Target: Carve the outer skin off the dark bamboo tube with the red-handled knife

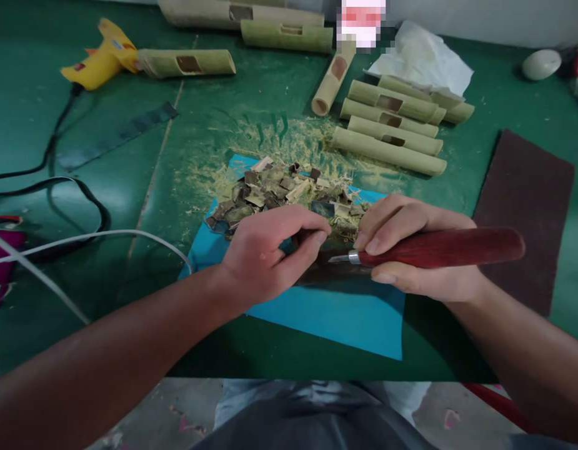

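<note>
My right hand (415,250) is wrapped round the thick red wooden handle of a carving knife (443,248). Its short metal blade points left, toward my left hand (274,250). The thumb and forefinger of that left hand are pinched together, and whatever lies between them is too hidden to name. Beneath both hands is a dark brown surface (333,272), mostly covered, on a blue sheet (354,319). Just beyond the fingers, a heap of brown and greenish chips (274,190) is piled on the sheet.
Several cut bamboo tubes (392,150) with square openings lie at the back right, near a crumpled white tissue (420,59). A yellow glue gun (101,56) with a black cord rests at back left. A white cable (124,232) crosses the left; a brown sheet (527,206) lies right.
</note>
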Available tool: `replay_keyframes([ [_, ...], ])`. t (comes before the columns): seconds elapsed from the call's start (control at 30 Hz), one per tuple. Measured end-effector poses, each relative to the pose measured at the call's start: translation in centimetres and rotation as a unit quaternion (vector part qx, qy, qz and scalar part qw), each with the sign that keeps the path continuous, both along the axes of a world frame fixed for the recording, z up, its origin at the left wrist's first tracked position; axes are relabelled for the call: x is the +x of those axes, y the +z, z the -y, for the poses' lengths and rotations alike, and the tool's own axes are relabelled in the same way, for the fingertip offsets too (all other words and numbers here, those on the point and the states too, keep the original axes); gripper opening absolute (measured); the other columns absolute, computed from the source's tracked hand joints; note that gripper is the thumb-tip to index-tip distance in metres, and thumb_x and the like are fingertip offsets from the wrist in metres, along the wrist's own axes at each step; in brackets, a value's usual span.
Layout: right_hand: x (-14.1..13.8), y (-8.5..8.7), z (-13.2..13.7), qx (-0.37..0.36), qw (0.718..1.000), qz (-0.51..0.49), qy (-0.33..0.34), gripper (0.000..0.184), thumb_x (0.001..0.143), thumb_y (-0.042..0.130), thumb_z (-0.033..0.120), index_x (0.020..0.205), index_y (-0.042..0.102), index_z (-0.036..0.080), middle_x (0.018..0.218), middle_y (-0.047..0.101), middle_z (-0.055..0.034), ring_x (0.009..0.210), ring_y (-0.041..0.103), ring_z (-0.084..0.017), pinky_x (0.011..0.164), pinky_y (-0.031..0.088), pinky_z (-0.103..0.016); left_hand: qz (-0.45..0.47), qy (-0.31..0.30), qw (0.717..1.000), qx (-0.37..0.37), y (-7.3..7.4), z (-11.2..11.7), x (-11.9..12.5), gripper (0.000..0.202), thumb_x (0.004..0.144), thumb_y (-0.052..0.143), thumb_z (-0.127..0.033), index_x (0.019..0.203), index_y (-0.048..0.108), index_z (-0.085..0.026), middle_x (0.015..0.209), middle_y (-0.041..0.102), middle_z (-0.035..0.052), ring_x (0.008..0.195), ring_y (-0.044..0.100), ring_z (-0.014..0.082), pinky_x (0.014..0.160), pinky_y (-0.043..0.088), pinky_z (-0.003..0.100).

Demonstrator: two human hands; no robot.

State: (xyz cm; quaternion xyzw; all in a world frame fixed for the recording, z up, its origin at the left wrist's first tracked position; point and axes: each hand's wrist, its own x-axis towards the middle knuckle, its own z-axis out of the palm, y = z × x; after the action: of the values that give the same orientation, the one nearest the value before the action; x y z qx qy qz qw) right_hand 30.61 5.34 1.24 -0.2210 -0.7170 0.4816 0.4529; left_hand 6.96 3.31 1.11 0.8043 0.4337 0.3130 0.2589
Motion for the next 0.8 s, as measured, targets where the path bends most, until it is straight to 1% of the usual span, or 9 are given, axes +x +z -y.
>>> replay_keyframes([
  [0.13, -0.09, 0.12, 0.11, 0.003, 1.0, 0.005, 0.007, 0.019, 0.077, 0.091, 0.02, 0.091, 0.078, 0.023, 0.092, 0.078, -0.0038, 0.085, 0.074, -0.019, 0.08, 0.061, -0.035, 0.006, -0.003, 1.0, 0.004, -0.12, -0.04, 0.09, 0.017, 0.1, 0.057, -0.02, 0.096, 0.073, -0.02, 0.092, 0.08, 0.004, 0.082, 0.075, 0.0167, 0.076, 0.06, 0.028],
  [0.3, -0.1, 0.23, 0.11, 0.019, 1.0, 0.017, 0.017, 0.016, 0.079, 0.088, 0.015, 0.089, 0.077, 0.022, 0.091, 0.078, -0.0037, 0.085, 0.075, -0.018, 0.08, 0.062, -0.033, 0.012, -0.006, 1.0, 0.005, -0.17, -0.05, 0.21, 0.016, 0.1, 0.057, -0.018, 0.094, 0.072, -0.02, 0.09, 0.079, 0.004, 0.08, 0.074, 0.0161, 0.075, 0.059, 0.028],
  [0.47, -0.15, 0.44, 0.02, 0.035, 0.999, 0.026, 0.024, 0.015, 0.08, 0.087, 0.016, 0.089, 0.077, 0.022, 0.091, 0.078, -0.0039, 0.085, 0.076, -0.018, 0.079, 0.062, -0.033, 0.011, -0.009, 1.0, 0.007, -0.11, -0.07, 0.11, 0.017, 0.1, 0.057, -0.018, 0.095, 0.072, -0.02, 0.09, 0.079, 0.0042, 0.08, 0.075, 0.0168, 0.074, 0.06, 0.028],
  [0.57, -0.33, 0.53, 0.13, 0.056, 0.998, 0.027, 0.023, 0.013, 0.081, 0.084, 0.014, 0.086, 0.075, 0.022, 0.09, 0.078, -0.0037, 0.085, 0.076, -0.018, 0.08, 0.062, -0.033, 0.008, -0.01, 1.0, 0.007, -0.11, -0.06, 0.12, 0.017, 0.1, 0.057, -0.019, 0.095, 0.072, -0.021, 0.089, 0.079, 0.0038, 0.079, 0.074, 0.0165, 0.073, 0.059, 0.028],
  [0.67, -0.53, 0.42, 0.27, 0.078, 0.997, 0.029, 0.011, 0.014, 0.082, 0.081, 0.014, 0.08, 0.071, 0.023, 0.086, 0.077, -0.0023, 0.081, 0.074, -0.017, 0.077, 0.062, -0.034, 0.003, -0.004, 1.0, 0.004, -0.18, -0.06, 0.18, 0.017, 0.1, 0.056, -0.02, 0.094, 0.072, -0.021, 0.09, 0.079, 0.003, 0.078, 0.074, 0.0155, 0.073, 0.059, 0.027],
  [0.8, -0.63, 0.04, 0.32, 0.073, 0.997, 0.009, 0.0, 0.015, 0.085, 0.077, 0.018, 0.076, 0.067, 0.024, 0.082, 0.074, -0.0018, 0.075, 0.072, -0.016, 0.072, 0.06, -0.034, 0.0, 0.011, 1.0, 0.0, -0.35, -0.11, 0.18, 0.018, 0.1, 0.055, -0.023, 0.094, 0.073, -0.021, 0.087, 0.078, 0.0023, 0.076, 0.072, 0.0147, 0.072, 0.058, 0.027],
])
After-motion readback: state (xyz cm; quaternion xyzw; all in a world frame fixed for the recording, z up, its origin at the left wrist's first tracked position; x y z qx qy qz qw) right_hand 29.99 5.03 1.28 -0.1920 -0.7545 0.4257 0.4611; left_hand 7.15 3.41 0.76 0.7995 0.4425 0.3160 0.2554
